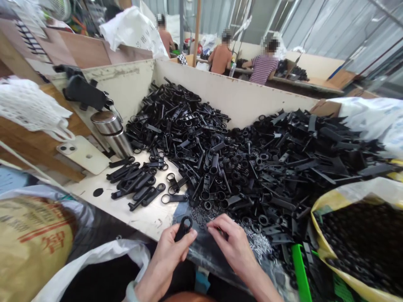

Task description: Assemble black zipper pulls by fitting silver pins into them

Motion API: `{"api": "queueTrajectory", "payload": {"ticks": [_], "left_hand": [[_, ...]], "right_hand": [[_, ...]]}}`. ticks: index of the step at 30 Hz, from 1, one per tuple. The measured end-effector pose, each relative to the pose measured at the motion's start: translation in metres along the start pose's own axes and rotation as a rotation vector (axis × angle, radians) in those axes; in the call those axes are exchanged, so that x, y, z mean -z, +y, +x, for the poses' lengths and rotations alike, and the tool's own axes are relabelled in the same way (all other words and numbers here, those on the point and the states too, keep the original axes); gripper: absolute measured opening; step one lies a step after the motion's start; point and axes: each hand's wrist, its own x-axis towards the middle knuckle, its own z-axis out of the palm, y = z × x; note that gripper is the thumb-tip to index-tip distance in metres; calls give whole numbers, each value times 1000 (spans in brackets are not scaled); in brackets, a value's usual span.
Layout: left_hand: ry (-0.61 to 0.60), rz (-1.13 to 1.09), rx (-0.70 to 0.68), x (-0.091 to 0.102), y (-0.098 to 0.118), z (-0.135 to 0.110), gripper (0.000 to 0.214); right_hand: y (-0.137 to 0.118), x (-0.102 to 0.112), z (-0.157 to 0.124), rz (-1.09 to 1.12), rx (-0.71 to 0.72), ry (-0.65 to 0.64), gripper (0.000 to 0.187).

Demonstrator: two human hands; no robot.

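- Far left, beyond the worktop's left edge, I see a yellow printed sack [34,235], and nearer the front edge an open white sack [78,270] with a dark inside.
- At the left edge I have a pale phone [83,154], with a steel flask [113,132] just beside it, farther back.
- Right of those, on the pale left part of the worktop [126,216], a loose group of black handles [140,182] lies near the main heap.
- My left hand [168,253] is at the front edge, thumb and fingers closed around a black ringed part [180,231]; its ring end points up and away from me.
- Behind it, a tall heap of black ringed pieces [192,126] climbs toward the back wall [239,94].
- Between my hands, slightly farther in, dark small screws [198,214] lie scattered.
- My right hand [233,239] is over the front part, apart from the left, fingertips drawn together; I cannot tell whether they pinch anything.
- Just right of it are silver pins [260,244], with flat black pieces [317,144] piled behind toward the right side.
- At the front right corner, a green strip [301,272] stands beside a yellow-edged bag [321,256] of small black pieces.
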Motion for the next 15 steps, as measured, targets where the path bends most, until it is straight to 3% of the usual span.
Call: {"api": "queueTrajectory", "payload": {"ticks": [3, 6, 10, 15], "left_hand": [[-28, -86, 63, -6, 6, -5, 41], [-44, -115, 65, -11, 8, -8, 44], [-86, -140, 28, -16, 7, -11, 45], [-92, -108, 50, -15, 3, -15, 44]], "right_hand": [[1, -4, -9, 561, -239, 25, 29], [4, -15, -17, 897, -425, 43, 41], [7, -26, -22, 1043, -436, 96, 42], [2, -22, -23, 931, -375, 57, 39]]}}
